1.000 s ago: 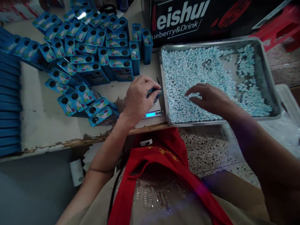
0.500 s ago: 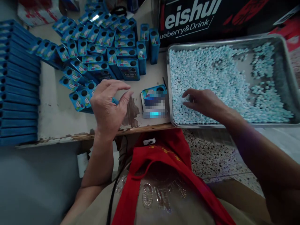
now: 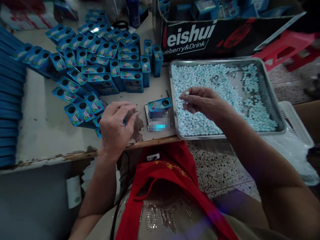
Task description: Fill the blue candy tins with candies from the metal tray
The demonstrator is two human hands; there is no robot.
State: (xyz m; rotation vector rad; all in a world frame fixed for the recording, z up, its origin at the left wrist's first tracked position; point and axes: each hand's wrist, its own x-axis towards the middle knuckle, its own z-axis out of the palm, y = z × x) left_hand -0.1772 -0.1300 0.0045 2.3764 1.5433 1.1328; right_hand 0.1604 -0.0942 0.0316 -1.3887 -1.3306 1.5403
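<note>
My right hand (image 3: 200, 100) is pinched on a few small pale-blue candies (image 3: 187, 94) above the left part of a metal tray (image 3: 225, 136). Many more such candies (image 3: 205, 123) are spread over the tray. My left hand (image 3: 118, 128) hovers over the table with thumb and fingers curved apart, nothing between them. Between my hands, a blue tin (image 3: 159, 105) with a round dark hole in its top rests on a small scale (image 3: 152, 126) with a lit display. Left of my left hand stand several similar blue tins (image 3: 85, 108).
Rows of blue tins (image 3: 132, 80) fill the table's middle, with a tall stack of blue tins (image 3: 10, 110) at far left. A black cardboard box (image 3: 190, 38) holding blue packs stands behind the tray. A red stool (image 3: 287, 50) is at right. The table's front edge (image 3: 140, 144) is worn wood.
My right hand has lifted from among the candies, moving slightly left, with a few in its fingers. My left hand keeps its curved pose. The camera view has shifted, showing more of the box.
</note>
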